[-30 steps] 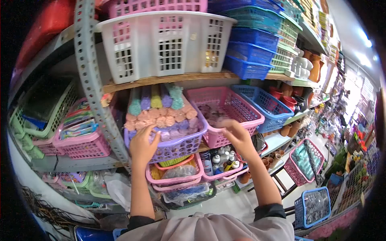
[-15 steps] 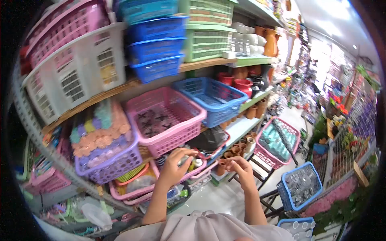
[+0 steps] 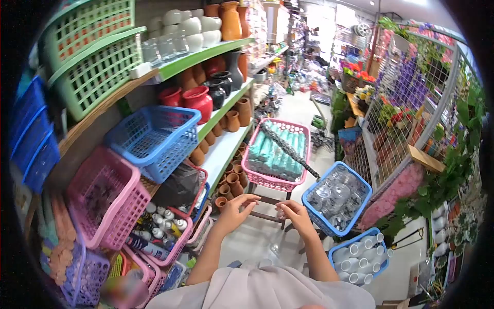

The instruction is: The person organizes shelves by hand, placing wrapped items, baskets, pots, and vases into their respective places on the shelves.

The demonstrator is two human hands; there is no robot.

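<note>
My left hand (image 3: 236, 213) is raised in front of my body. Its fingers are bent, with a small gap between thumb and fingertips, and nothing shows in it. Close to its right is my right hand (image 3: 295, 213), its thumb and forefinger pinched together. Whatever lies in that pinch, if anything, is too small to make out. The hands are apart from each other and touch none of the baskets. Beyond them a pink basket (image 3: 249, 166) of wrapped teal bundles (image 3: 272, 149) stands on a stool, a dark textured stick (image 3: 290, 148) lying across it.
Shelves on the left carry a blue basket (image 3: 136, 149), a pink basket (image 3: 126, 206), red pots (image 3: 198, 104) and clay pots (image 3: 233, 121). Right of my hands are a blue basket of clear glassware (image 3: 337, 193) and another of white cups (image 3: 363, 257). A wire rack (image 3: 406, 98) holds flowers.
My view has swung right, away from the left shelves toward the aisle. Both hands stay raised before me, and the left one has come a little nearer the right.
</note>
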